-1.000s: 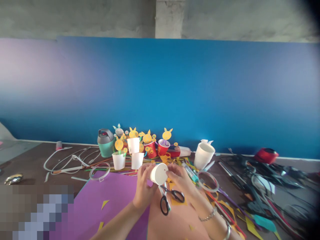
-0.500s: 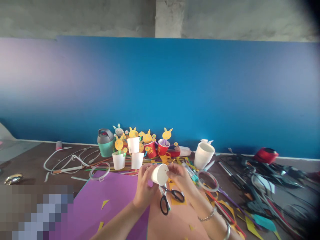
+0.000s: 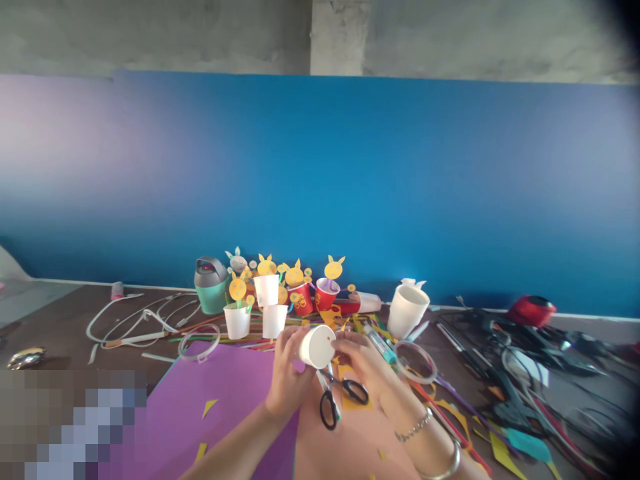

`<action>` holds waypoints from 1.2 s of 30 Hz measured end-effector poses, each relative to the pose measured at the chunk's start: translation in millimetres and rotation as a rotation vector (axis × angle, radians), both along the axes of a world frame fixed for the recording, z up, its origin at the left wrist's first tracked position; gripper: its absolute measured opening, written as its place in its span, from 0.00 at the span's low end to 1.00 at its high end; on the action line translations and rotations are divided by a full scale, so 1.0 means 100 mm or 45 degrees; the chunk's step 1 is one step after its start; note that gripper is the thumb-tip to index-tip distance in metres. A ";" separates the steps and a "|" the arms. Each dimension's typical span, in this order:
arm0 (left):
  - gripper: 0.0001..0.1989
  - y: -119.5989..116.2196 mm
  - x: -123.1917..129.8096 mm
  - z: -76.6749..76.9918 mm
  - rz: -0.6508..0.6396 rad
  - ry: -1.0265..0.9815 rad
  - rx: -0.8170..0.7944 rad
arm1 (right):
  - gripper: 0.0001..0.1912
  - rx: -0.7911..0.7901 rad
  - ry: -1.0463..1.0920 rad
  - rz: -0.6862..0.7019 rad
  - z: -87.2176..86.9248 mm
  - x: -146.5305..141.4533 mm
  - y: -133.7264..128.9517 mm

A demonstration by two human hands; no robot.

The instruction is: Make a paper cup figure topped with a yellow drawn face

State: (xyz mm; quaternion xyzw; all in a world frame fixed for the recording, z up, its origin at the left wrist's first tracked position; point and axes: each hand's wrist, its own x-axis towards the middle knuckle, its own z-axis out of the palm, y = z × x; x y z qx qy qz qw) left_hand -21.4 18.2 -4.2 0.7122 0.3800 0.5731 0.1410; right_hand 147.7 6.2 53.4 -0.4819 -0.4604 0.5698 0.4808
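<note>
A white paper cup (image 3: 318,347) lies tilted on its side in my left hand (image 3: 289,367), whose fingers wrap round its wall. Its base faces me and has a small dark hole near the right edge. My right hand (image 3: 359,353) is closed in a pinch, with the fingertips right at that edge by the hole. What the pinch holds, if anything, is too small to make out. Below the cup, black-handled scissors (image 3: 344,392) rest on orange paper (image 3: 350,447), beside a purple sheet (image 3: 215,413).
White cups (image 3: 237,323) and red cups (image 3: 301,300) with yellow paper animal figures stand at the back. A stack of white cups (image 3: 409,310), tape rolls (image 3: 416,362), a glue stick (image 3: 383,345) and paper scraps lie rightward. Cables and a black glue gun (image 3: 515,400) are far right.
The cup has shifted slightly left and up, its base turning so the hole shows more plainly. My right fingertips have stayed close to the base's edge.
</note>
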 end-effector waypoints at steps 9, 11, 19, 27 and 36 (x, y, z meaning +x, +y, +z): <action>0.25 -0.01 0.00 0.01 0.008 -0.005 0.008 | 0.08 -0.060 0.045 0.025 0.05 -0.01 -0.04; 0.25 -0.01 -0.01 0.01 0.000 -0.005 0.005 | 0.09 -0.060 0.015 0.018 0.06 -0.01 -0.04; 0.25 -0.01 0.00 0.01 -0.004 0.034 0.019 | 0.10 0.040 -0.110 -0.039 -0.03 0.01 0.01; 0.25 0.00 0.00 -0.01 -0.029 0.026 0.016 | 0.10 0.113 -0.101 -0.056 -0.03 0.01 0.02; 0.24 -0.01 0.02 0.02 -0.025 0.068 -0.001 | 0.11 0.143 -0.152 -0.131 -0.13 -0.01 0.07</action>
